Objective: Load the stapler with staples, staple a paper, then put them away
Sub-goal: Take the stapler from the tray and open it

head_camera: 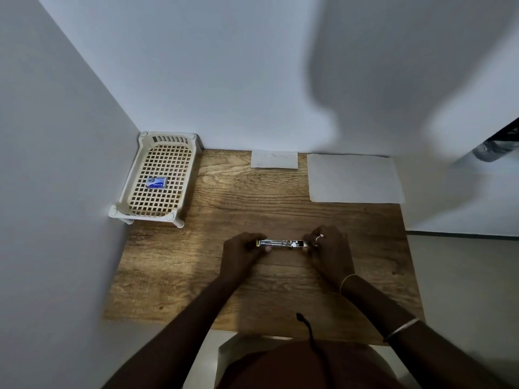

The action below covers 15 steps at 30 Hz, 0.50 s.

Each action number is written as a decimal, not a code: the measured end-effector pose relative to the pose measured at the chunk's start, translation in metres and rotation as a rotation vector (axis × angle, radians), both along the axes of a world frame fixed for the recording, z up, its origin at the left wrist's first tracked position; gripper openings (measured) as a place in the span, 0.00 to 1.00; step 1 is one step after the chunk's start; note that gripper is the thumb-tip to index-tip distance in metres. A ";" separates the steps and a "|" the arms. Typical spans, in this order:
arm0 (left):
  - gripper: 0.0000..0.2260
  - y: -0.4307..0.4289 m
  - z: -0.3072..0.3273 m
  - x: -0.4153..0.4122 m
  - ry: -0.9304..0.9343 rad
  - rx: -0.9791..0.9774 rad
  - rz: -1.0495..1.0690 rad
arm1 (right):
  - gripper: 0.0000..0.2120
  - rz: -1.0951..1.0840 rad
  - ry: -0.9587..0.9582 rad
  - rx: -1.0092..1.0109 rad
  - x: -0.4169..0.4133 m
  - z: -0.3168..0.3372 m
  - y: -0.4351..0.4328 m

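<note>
A small metal stapler (280,243) lies lengthwise between my hands over the middle of the wooden table (196,270), its staple channel showing on top. My left hand (241,251) grips its left end. My right hand (328,248) grips its right end. A blue staple box (156,182) sits in the cream lattice tray (134,175) at the table's far left corner. A large white sheet of paper (354,178) lies at the far right, and a smaller white paper (274,159) lies against the back wall.
White walls close the table on the left and at the back. The table's right edge drops to a pale floor (463,276). Bare wood stretches between the tray and my hands.
</note>
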State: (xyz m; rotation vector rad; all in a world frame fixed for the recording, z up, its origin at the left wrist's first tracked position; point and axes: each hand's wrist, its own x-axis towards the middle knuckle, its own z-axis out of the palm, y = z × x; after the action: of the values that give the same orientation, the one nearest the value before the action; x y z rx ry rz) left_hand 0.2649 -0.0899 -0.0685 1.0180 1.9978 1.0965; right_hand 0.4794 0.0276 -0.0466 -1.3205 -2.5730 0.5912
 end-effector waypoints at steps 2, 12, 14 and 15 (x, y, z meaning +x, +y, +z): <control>0.13 0.001 -0.002 -0.001 0.106 0.006 -0.059 | 0.11 0.001 -0.028 -0.018 0.000 -0.005 -0.002; 0.13 0.011 -0.010 0.002 0.339 -0.005 -0.167 | 0.09 -0.035 -0.016 -0.051 0.001 -0.015 0.000; 0.13 0.011 -0.010 0.002 0.334 -0.003 -0.179 | 0.09 -0.044 -0.003 -0.061 0.001 -0.016 0.000; 0.13 0.011 -0.010 0.001 0.334 -0.003 -0.188 | 0.09 -0.048 0.000 -0.070 0.001 -0.015 0.000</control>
State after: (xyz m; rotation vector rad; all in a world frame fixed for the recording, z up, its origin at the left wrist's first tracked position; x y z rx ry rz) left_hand 0.2659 -0.0794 -0.0780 1.4328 2.1022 0.8666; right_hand 0.4807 0.0275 -0.0619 -1.4000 -2.5346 0.6787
